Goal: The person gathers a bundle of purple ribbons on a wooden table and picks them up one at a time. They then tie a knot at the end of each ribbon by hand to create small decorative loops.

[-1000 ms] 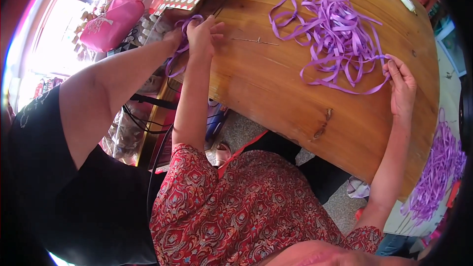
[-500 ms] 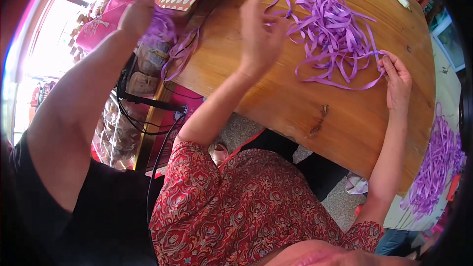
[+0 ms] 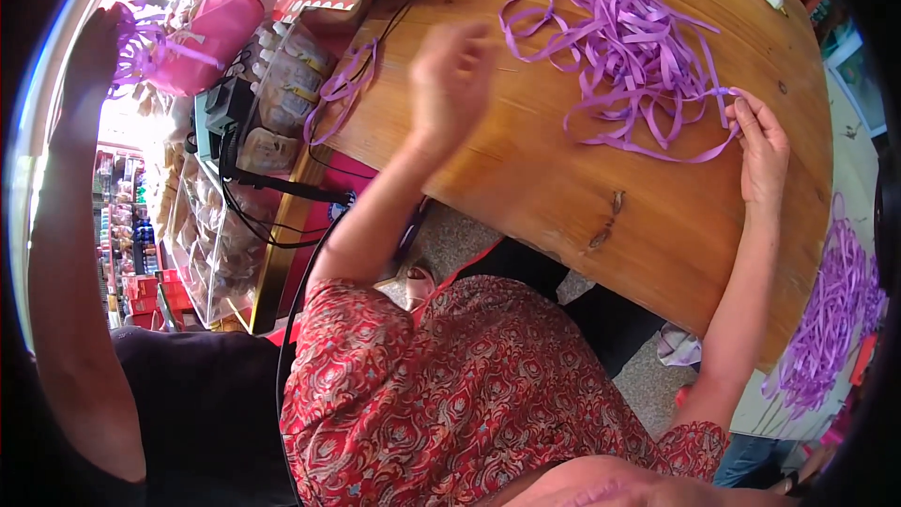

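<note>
A tangled heap of purple ribbon (image 3: 638, 47) lies on the wooden table (image 3: 544, 188). At its right side, my right hand (image 3: 762, 145) pinches a strand between thumb and fingers, beside a small bluish-purple knot or join (image 3: 721, 92). The strand runs back into the heap, and a loop hangs below the fingers. My left hand (image 3: 450, 84) is raised over the table, left of the heap and apart from it. Motion smears its fingers, so whether they hold anything does not show.
A co-worker's arm (image 3: 70, 225) reaches up at far left with a purple ribbon bunch (image 3: 141, 52) beside a pink bag (image 3: 211, 38). Ribbon loops (image 3: 343, 99) hang at the table's left edge near black cables (image 3: 272, 190). More purple ribbon (image 3: 831, 310) lies on a pale surface at right.
My left hand has moved left and slightly nearer. The co-worker's hand and ribbon bunch have swung far left. My right hand keeps its pinch, almost unmoved.
</note>
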`<action>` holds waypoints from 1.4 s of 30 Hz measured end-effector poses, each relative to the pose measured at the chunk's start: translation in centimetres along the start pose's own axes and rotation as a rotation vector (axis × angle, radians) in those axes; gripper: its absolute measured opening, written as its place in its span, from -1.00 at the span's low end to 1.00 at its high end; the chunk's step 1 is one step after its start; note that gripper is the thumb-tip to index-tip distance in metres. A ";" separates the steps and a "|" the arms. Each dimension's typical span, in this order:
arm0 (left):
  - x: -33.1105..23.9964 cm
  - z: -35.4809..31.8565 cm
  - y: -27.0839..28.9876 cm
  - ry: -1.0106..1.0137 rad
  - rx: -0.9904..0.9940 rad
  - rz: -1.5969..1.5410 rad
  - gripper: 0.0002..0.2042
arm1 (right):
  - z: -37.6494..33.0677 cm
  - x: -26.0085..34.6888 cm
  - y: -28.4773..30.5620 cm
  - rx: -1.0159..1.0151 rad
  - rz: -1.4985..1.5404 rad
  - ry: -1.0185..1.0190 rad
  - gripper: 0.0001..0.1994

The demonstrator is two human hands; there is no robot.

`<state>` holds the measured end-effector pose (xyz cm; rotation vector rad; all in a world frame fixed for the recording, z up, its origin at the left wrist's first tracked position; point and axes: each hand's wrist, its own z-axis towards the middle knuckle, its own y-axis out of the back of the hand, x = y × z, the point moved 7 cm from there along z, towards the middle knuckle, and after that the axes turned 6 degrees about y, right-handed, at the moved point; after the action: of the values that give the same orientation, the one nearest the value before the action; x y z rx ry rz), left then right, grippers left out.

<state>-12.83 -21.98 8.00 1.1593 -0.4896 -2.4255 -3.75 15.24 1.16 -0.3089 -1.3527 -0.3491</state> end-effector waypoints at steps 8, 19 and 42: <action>16.8 2.6 15.8 0.275 -0.164 0.699 -0.75 | 0.0 0.0 -0.4 -0.018 -0.010 -0.006 -0.77; 22.4 4.8 12.2 0.538 0.130 0.417 -0.68 | 0.0 0.2 -0.8 0.023 -0.081 0.030 -0.76; 18.3 5.8 12.2 0.518 0.205 0.380 -0.69 | -0.3 0.7 -1.2 0.018 -0.175 0.041 -0.76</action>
<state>-25.33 -40.74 5.34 1.5512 -0.7194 -1.7021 -3.86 13.97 1.84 -0.1674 -1.3448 -0.4858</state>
